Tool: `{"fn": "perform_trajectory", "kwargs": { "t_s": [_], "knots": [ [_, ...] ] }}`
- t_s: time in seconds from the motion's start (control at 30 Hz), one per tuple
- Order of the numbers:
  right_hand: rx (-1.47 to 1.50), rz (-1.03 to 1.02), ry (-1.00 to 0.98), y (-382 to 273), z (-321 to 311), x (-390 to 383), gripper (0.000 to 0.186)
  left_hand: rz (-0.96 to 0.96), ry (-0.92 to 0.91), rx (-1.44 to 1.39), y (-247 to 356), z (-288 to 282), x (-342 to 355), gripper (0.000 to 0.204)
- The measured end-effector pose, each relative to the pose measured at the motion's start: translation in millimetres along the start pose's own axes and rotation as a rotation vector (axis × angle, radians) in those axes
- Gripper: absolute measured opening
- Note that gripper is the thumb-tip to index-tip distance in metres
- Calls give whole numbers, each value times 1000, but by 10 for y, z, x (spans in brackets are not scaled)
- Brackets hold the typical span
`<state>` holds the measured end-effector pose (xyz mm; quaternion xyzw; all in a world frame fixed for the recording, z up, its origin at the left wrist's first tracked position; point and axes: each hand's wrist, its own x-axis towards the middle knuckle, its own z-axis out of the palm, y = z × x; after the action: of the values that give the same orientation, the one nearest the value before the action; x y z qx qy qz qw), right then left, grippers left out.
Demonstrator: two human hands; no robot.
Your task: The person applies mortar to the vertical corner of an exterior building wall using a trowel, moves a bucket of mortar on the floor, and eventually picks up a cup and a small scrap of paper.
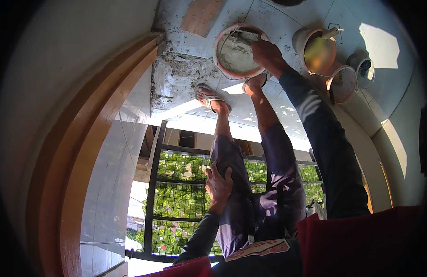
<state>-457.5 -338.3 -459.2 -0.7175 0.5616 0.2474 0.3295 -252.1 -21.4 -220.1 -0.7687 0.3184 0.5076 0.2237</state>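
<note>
A round reddish bucket (265,30) stands on the floor at the far middle, with wet grey mortar (235,51) inside. My right hand (267,54) reaches over its right rim with fingers closed. A greyish edge shows beside those fingers, but what they grip is mostly hidden. Resting on the trouser leg near my left knee, my left hand (219,184) has its thumb apart from the fingers and holds nothing. My sandalled feet (212,99) are on the near side of the bucket.
A tilted bucket (306,39) with a handled tool in it and smaller pails (343,85) stand to the right. Beyond lies a brown board (202,17). Dried mortar (179,78) marks the floor at left, by a wooden frame (91,138). A dark metal grille (156,184) is nearer.
</note>
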Motion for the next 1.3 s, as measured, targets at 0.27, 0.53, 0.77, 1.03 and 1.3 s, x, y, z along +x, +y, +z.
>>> {"fn": "perform_trajectory", "kwargs": {
  "t_s": [0.27,0.53,0.77,1.03,1.3],
  "knots": [
    [197,-59,49,-25,665,-160,18,-25,2,19,32,9,-15,65],
    [274,136,-112,238,77,-20,26,0,17,8,10,5,15,65],
    [-56,-119,163,-204,638,222,13,-9,17,21,28,11,15,65],
    [98,-150,181,-65,821,-725,12,-23,25,30,29,-32,37,64],
    [138,-51,44,-215,856,-266,15,16,29,33,32,13,26,63]
  ]
}}
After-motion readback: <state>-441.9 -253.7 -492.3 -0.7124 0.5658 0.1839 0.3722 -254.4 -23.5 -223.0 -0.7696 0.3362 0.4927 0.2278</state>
